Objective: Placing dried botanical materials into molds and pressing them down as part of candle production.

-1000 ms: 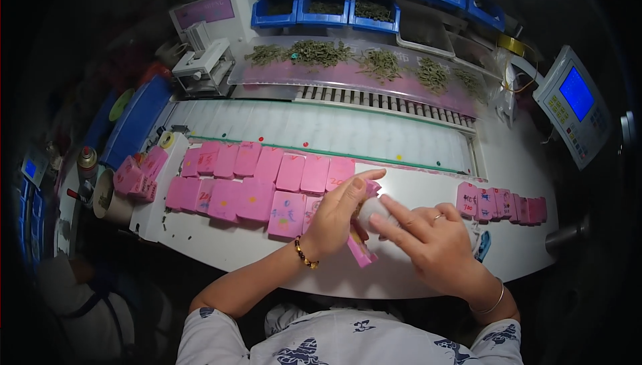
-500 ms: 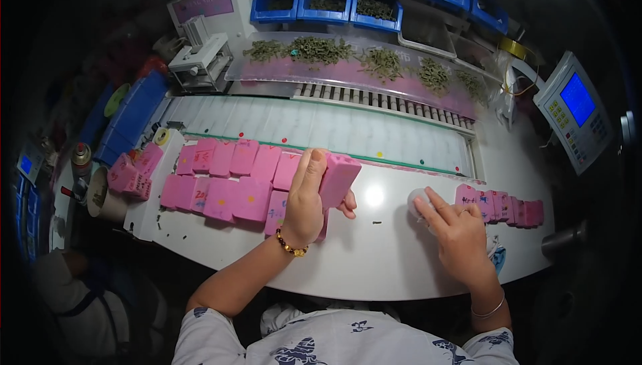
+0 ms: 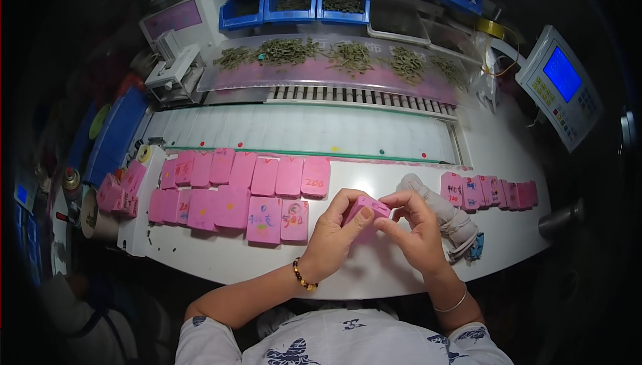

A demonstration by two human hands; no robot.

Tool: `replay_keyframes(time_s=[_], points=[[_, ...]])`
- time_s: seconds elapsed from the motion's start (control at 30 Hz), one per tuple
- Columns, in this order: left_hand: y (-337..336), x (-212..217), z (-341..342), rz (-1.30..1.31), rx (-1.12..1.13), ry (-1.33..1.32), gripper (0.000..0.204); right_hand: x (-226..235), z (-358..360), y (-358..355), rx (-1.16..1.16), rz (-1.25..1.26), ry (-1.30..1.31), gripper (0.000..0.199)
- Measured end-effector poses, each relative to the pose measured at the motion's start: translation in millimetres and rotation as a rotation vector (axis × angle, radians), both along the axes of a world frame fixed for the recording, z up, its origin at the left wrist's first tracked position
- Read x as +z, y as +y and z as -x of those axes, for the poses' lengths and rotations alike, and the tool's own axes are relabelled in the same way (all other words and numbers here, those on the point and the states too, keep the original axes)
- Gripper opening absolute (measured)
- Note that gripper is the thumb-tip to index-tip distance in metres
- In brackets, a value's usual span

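Observation:
Above the near middle of the white table, a pink rubber mould [image 3: 364, 228] is between my two hands. My left hand [image 3: 338, 231] is closed round it, thumb along its upper side. At the mould's right end, my right hand [image 3: 414, 231] pinches with thumb and forefinger. Small hollows show on the mould's end face; its lower part is hidden by my fingers. A greyish-white cloth bundle [image 3: 445, 211] lies just beyond my right hand. To the left, two rows of pink moulds [image 3: 234, 206] with handwritten marks lie flat.
More pink moulds [image 3: 485, 192] stand in a line at the right. Behind are a pale strip bed [image 3: 301, 124], rollers [image 3: 361, 95] and a clear tray [image 3: 221, 79] with green pieces. Blue bins [image 3: 291, 7] are at the back, a control panel [image 3: 558, 84] at the right.
The mould in my left hand has come down and right, away from the rows. My right hand has left the white bundle and moved left onto the mould. The view has shifted slightly.

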State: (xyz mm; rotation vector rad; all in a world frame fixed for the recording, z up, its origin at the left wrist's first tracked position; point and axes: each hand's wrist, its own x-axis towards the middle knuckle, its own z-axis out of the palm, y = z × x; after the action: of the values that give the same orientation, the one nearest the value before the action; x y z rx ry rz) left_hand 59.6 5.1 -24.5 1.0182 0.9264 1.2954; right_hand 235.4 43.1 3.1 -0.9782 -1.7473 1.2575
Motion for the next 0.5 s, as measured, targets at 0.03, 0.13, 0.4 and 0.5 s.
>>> replay_keyframes(time_s=[0.03,0.13,0.4,0.5], points=[[0,2,2,0.000,-0.005,0.003,0.031,-1,1,-1,-0.005,0.000,0.003,0.033],[6,18,23,0.065,-0.110,0.011,0.035,-3,0,-2,-0.013,0.085,0.156,0.023],[54,29,66,-0.256,0.295,1.676,0.056,-17,-6,-1,0.062,0.361,0.017,0.022],[55,22,53,-0.244,0.150,1.719,0.058,-21,3,-4,0.026,0.406,-0.110,0.025]])
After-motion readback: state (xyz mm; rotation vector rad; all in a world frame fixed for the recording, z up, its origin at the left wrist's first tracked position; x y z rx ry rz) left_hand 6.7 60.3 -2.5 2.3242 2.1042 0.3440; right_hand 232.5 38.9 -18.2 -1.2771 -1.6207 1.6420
